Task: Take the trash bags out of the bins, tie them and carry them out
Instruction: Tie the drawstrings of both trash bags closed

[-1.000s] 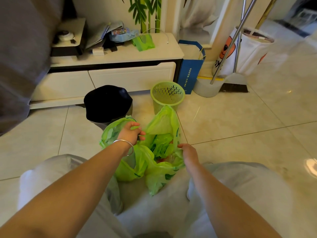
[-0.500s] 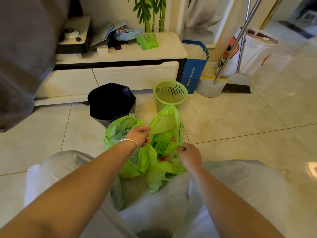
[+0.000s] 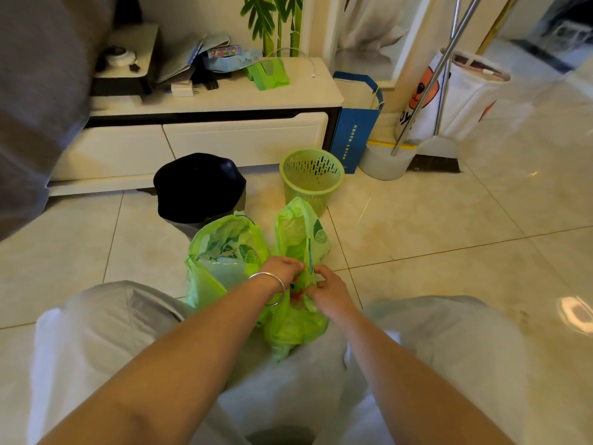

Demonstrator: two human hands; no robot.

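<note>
Here we crouch on the tiled floor [image 3: 449, 226], with the white TV cabinet [image 3: 224, 136] far across it and a broom and dustpan [image 3: 426, 155] leaning at far right. In front of the cabinet stand a black-lidded bin [image 3: 199, 187] and, to its right, an emptied green basket bin [image 3: 311, 178]. Nearer to us, two green trash bags sit on the floor side by side between our knees: the left bag [image 3: 224, 252] gapes open, and the right bag [image 3: 298, 319] has a tall flap standing up. Our left hand [image 3: 282, 269], a bangle [image 3: 268, 289] on its wrist, pinches the right bag's rim, and our right hand [image 3: 329, 289] pinches the same rim just beside it. We judge the film thin, soft and a little slick, the load light; it should crumple freely and could tear if yanked. We would gather it by the loose top edges, well above the contents, and knot those.
</note>
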